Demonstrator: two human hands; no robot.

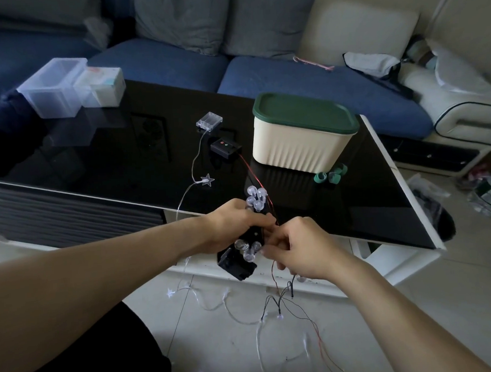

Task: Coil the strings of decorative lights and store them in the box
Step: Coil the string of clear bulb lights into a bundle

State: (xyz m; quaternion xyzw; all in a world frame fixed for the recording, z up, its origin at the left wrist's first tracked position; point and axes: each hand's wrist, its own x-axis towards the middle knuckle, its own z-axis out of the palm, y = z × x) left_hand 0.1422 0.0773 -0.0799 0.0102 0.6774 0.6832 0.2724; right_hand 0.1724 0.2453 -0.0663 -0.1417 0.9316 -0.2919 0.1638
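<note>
My left hand [235, 225] grips a black battery box [236, 263] with a string of clear ball lights [254, 198] wound round it. My right hand [295, 248] pinches the dark red-and-black wire just right of that bundle. The loose end of this wire [283, 299] hangs down to the floor. A cream box with a green lid [304, 132] stands shut on the black glass table [124, 151]. A second black battery box [225, 148] and a clear battery case [209, 121] with a star light [207, 180] lie on the table.
Clear plastic containers [54, 87] stand at the table's far left. Green tape rolls [329, 176] lie beside the cream box. A clear-wired star string [215, 302] trails over the tiled floor. A blue sofa with grey cushions [160, 60] runs behind the table.
</note>
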